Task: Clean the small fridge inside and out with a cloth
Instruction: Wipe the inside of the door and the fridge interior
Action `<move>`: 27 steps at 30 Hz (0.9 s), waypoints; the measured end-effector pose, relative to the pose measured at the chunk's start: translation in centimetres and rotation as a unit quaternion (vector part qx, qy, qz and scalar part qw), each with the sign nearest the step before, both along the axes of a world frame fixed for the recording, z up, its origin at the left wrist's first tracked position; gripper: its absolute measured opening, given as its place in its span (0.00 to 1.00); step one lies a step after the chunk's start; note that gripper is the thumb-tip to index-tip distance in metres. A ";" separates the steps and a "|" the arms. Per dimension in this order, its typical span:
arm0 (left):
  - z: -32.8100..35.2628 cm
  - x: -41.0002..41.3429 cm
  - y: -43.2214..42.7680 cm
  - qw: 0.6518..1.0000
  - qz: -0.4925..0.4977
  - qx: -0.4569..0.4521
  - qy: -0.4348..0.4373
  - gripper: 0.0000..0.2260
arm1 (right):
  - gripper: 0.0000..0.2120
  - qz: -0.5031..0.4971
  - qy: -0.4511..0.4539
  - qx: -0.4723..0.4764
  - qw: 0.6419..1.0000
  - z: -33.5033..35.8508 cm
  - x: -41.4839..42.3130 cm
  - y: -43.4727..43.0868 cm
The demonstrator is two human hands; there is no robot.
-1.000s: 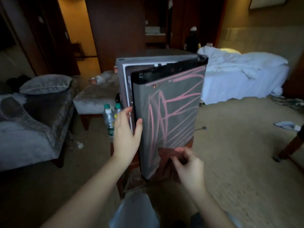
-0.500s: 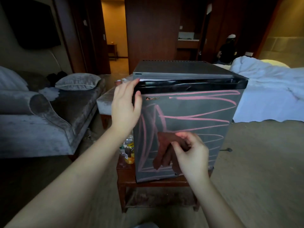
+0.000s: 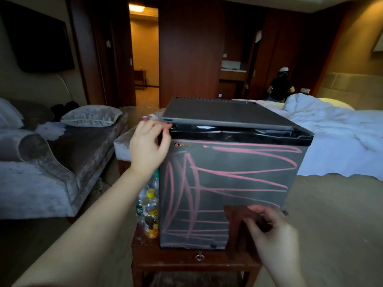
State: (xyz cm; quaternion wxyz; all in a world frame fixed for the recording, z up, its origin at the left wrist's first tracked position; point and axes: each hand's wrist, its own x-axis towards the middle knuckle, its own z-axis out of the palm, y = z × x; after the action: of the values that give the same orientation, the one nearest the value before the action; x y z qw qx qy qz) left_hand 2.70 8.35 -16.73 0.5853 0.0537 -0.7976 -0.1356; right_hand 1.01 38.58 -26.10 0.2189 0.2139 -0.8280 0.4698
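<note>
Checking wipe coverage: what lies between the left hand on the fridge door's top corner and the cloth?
In the head view, only the door, its front crossed by pink scribbles, lies between left hand and cloth.

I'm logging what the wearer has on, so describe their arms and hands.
The left forearm and right forearm are bare to the frame's edge, no sleeve showing. The left hand and right hand wear no gloves; no watch, bracelet or ring is visible, though the right hand is blurred.
</note>
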 end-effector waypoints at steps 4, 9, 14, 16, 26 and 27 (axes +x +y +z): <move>4.2 -1.0 -2.1 0.998 -0.005 -0.012 -0.054 0.15 | 0.24 -0.049 0.028 -0.013 0.998 2.9 0.0 -1.6; 5.9 -5.3 -2.8 0.987 -0.042 -0.003 -0.154 0.15 | 0.14 -0.098 0.009 -0.031 0.995 5.0 -1.1 -7.3; 5.1 -6.5 -3.4 0.979 -0.105 0.040 -0.171 0.20 | 0.12 -0.128 0.082 -0.117 0.981 8.2 -2.2 -15.0; 5.1 -6.6 -3.5 0.979 -0.122 0.025 -0.160 0.23 | 0.11 -0.130 0.129 -0.153 0.971 9.1 -1.6 -18.9; 4.8 -7.1 -4.1 0.971 -0.168 0.092 -0.140 0.13 | 0.13 -0.130 0.300 -0.148 0.933 4.6 -1.4 -25.4; 4.8 -7.1 -4.1 0.971 -0.171 0.095 -0.137 0.13 | 0.11 -0.119 0.320 -0.134 0.930 4.5 -1.8 -24.9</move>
State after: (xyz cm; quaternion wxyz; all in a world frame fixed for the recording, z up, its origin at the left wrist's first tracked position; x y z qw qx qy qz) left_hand -4.43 4.23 -11.98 0.4306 -0.0099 -0.8512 -0.3000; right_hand -0.80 13.65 -21.65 0.5534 0.2217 -0.6628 0.4531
